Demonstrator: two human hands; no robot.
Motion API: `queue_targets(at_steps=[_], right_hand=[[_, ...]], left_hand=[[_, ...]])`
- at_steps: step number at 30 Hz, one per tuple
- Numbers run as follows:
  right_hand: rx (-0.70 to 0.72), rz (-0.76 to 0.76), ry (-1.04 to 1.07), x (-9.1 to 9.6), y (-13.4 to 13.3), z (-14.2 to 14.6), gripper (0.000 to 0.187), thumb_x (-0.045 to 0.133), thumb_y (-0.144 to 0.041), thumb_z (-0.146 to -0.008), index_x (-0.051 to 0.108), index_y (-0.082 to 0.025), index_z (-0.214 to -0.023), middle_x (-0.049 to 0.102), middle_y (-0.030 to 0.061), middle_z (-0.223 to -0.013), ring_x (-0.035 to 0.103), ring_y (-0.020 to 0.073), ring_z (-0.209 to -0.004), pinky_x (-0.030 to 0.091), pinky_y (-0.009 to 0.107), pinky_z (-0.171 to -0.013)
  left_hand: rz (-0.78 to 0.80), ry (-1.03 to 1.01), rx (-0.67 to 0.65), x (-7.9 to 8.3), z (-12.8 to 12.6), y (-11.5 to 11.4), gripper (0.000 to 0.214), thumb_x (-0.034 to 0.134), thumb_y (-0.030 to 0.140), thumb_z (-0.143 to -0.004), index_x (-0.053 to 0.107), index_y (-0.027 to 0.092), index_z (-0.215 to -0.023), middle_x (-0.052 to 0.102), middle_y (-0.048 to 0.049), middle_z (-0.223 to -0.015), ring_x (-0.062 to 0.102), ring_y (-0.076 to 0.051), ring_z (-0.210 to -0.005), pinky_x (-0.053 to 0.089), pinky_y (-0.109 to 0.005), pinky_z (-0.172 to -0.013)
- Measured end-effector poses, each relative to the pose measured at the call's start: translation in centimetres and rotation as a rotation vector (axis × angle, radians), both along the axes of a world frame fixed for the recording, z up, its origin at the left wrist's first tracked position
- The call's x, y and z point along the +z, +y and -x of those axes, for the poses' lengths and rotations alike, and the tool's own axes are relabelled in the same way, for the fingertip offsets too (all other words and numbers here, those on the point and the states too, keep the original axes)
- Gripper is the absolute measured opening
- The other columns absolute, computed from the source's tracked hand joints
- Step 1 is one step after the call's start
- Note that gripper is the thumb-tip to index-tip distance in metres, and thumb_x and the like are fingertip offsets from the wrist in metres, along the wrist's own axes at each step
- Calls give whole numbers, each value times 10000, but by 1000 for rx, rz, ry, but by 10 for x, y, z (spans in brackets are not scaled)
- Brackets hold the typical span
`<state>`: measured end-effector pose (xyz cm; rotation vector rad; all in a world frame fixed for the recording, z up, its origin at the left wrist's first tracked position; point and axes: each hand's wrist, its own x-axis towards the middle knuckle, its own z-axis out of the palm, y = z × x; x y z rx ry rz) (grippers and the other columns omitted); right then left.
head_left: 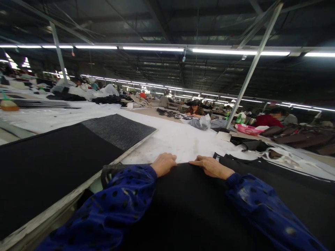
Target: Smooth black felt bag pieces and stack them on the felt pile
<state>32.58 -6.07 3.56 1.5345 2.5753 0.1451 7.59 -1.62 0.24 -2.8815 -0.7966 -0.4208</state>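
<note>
A black fabric panel [188, 198] spreads in front of me, its far edge running between my hands. My left hand [164, 164] is closed on that edge, its fingers curled over the cloth. To the right, my right hand [212, 166] pinches the same edge between thumb and forefinger; its other fingers are folded under. Blue dotted sleeves cover both forearms. Beside the right hand lies a stack of black fabric pieces [277, 181]. Left of my left arm, another black panel [52, 153] lies flat, with a dark grey speckled piece [119, 130] at its far end.
A white table surface [178, 139] stretches ahead. A pink basket [250, 129] and a clear plastic bag [201, 122] stand farther back. Metal posts [252, 69] rise on either side. A bottle with an orange base [9, 104] is far left. Several people work in the background.
</note>
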Motion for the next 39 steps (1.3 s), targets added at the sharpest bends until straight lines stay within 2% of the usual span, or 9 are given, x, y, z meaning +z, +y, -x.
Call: queue_targets(at_steps=[6,11,15,19,23,26,29,34,39], right_hand=[[7,18,-111,4,3,8,641,401,-43,-779,435,-318,-1357,582,84,-997,590,187,-866,423,256,-715],[19,97,-168,12,11,15,643,409,-45,-749,480,-325,-1323,591,79,-904,597,184,-754,425,270,-658],[8,121,-180,12,16,15,644,410,-31,-736,500,-313,-1308,600,76,-902,608,191,-787,441,280,-687],[-5,129,-217,8,18,15,612,395,-48,-778,472,-299,-1332,596,98,-973,604,216,-863,453,321,-745],[107,55,-207,9,13,27,657,413,22,-693,534,-250,-1278,540,132,-1167,533,257,-1049,424,357,-863],[125,100,-139,12,6,42,666,394,48,-640,562,-182,-1242,559,127,-1115,557,210,-998,432,282,-846],[90,111,-179,15,1,55,711,386,34,-647,498,-193,-1311,578,116,-1036,576,207,-940,436,274,-800],[37,136,-320,20,-1,72,777,375,19,-713,313,-287,-1424,581,101,-1000,596,208,-848,426,290,-732],[100,175,-332,27,-2,95,690,395,40,-712,447,-209,-1353,531,145,-1127,564,234,-964,415,304,-804]], left_hand=[[5,-16,-9,-1,1,-2,258,440,109,-839,665,219,-901,601,-51,-922,536,-189,-874,418,-304,-777],[23,-21,25,0,4,-3,257,446,140,-848,666,242,-935,613,-33,-946,555,-177,-889,427,-276,-762],[111,-58,122,2,22,-6,246,482,146,-828,668,250,-952,629,-20,-964,578,-174,-897,428,-255,-691],[86,-86,113,0,41,-12,277,462,129,-837,679,266,-942,635,-9,-949,576,-168,-910,420,-254,-714],[38,-76,101,-4,44,-13,284,466,125,-831,686,273,-934,631,-20,-933,568,-174,-889,418,-268,-749],[26,-85,95,-5,41,-12,273,476,130,-832,686,275,-927,629,-23,-919,564,-174,-882,418,-269,-748],[16,-82,91,-3,42,-12,259,488,122,-824,688,267,-903,630,-21,-908,563,-179,-879,413,-274,-729],[44,-127,132,-4,73,-18,254,482,83,-803,683,233,-846,630,-10,-890,566,-169,-859,385,-258,-652],[-16,-207,140,-10,109,-31,248,454,110,-843,673,226,-848,620,-14,-882,541,-157,-853,375,-271,-691]])
